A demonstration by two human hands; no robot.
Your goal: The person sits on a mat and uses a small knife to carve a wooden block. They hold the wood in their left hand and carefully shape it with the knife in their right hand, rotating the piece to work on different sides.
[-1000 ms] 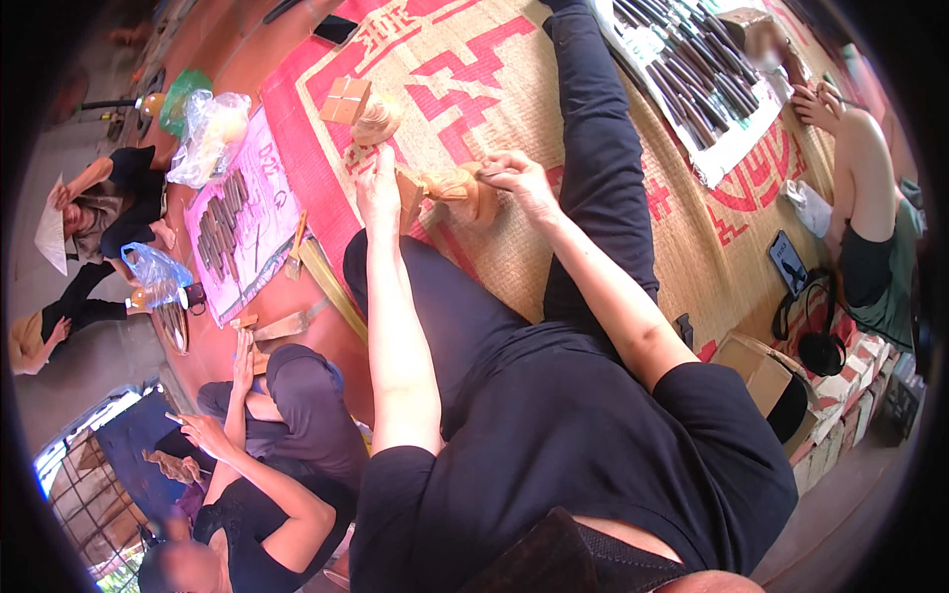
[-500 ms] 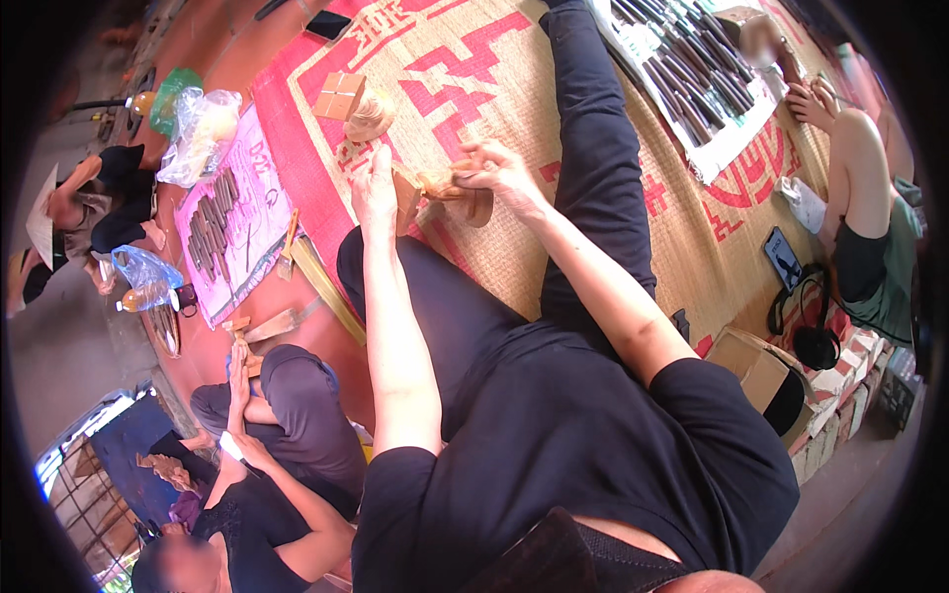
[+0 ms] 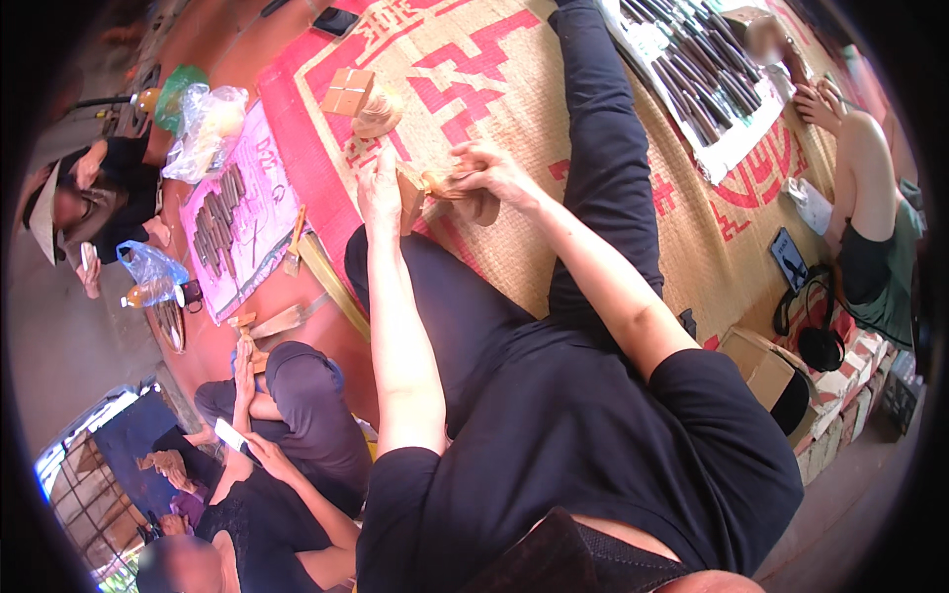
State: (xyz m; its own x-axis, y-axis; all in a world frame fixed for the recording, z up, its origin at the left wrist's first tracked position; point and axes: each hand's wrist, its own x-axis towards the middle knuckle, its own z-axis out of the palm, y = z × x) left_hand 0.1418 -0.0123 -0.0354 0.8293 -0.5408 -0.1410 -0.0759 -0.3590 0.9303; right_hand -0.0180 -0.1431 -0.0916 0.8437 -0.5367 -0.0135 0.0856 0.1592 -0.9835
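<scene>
Between my hands, above the mat by my bent left leg, is a light-brown wooden carving (image 3: 481, 207) with a squared, block-like end on the left and a rounded end on the right. My left hand (image 3: 379, 193) is closed on the block end, thumb pointing up. Curled fingers of my right hand (image 3: 494, 176) grip the rounded end from the right; any small tool there is too small to make out. Just beyond my left hand, a wooden block (image 3: 348, 91) with a pale cross line lies beside a rounded carved wooden piece (image 3: 378, 115).
Rows of dark-handled tools (image 3: 707, 74) lie on white cloth at far right, others (image 3: 219, 219) on a pink sheet at left. A brush (image 3: 296, 242), plastic bags (image 3: 210, 128) and a phone (image 3: 789, 259) lie about. A co-worker (image 3: 277, 474) sits close at lower left.
My hands keep their grip on the carving, with my right fingers slightly shifted. The whole view has moved slightly. The co-worker at lower left has turned a white phone-like thing.
</scene>
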